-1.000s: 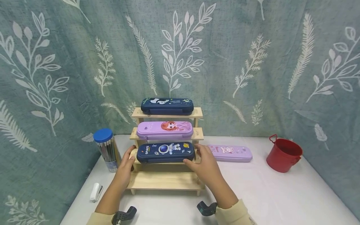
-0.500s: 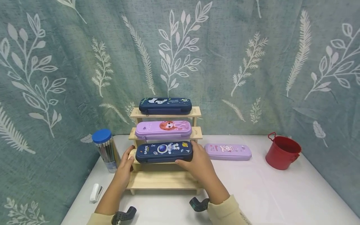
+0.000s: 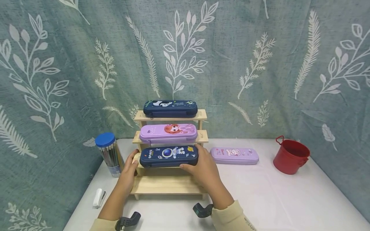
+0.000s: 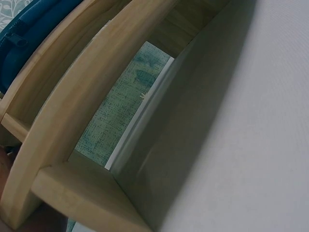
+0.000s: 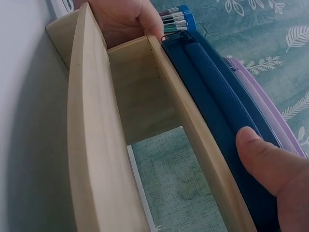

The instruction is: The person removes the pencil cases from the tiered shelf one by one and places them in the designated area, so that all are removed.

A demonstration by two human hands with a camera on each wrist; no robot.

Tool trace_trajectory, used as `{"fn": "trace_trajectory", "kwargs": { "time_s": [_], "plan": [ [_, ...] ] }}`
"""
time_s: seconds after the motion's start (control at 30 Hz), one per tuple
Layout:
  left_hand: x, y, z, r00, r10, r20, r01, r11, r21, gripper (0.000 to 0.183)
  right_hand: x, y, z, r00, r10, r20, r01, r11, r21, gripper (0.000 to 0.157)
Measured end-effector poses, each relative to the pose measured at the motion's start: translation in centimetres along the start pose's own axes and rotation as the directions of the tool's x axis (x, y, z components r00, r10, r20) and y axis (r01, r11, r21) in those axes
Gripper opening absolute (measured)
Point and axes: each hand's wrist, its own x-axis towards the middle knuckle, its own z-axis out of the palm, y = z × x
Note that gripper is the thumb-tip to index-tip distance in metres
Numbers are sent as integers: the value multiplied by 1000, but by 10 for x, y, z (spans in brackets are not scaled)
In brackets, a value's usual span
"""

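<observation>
A navy pencil case (image 3: 169, 156) with an astronaut print lies along the third step down of a stepped wooden display rack (image 3: 167, 185). My right hand (image 3: 203, 168) grips its right end, thumb along the front; the other fingers are mostly hidden behind it. In the right wrist view that thumb (image 5: 263, 152) presses the case's zipped side. At the rack's left side, my left hand (image 3: 127, 171) holds the end of the same step. A lilac pencil case (image 3: 168, 133) with a girl print rests one step higher, and a navy panda case (image 3: 170, 109) tops the rack.
Right of the rack lies another lilac pencil case (image 3: 234, 156), flat on the white table (image 3: 289, 202). Farther right stands a red bucket (image 3: 291, 157). On the left are a blue-lidded tub of pencils (image 3: 110, 154) and a white stapler (image 3: 99, 198). A patterned cloth hangs behind.
My right hand has moved left, its thumb now farther along the front of the astronaut case. My left hand keeps its hold on the rack.
</observation>
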Motion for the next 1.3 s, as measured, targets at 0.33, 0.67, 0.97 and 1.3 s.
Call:
{"fn": "trace_trajectory", "kwargs": {
  "time_s": [0.33,0.67,0.97,1.3],
  "plan": [
    [0,-1,1,1000,2,0,-2,999,-35,54,-1,3,-3,1000,21,-7,-20,999,37,102],
    [-1,0,3,1000,14,4,-14,999,-35,54,-2,7,-12,999,43,6,-43,998,40,102],
    [0,-1,2,1000,13,-1,-13,1000,-15,54,-4,8,-21,1000,10,3,-10,999,34,97],
    [0,-2,1,1000,24,10,-24,999,-44,54,-9,13,-34,999,34,31,-36,996,84,100]
  ]
}}
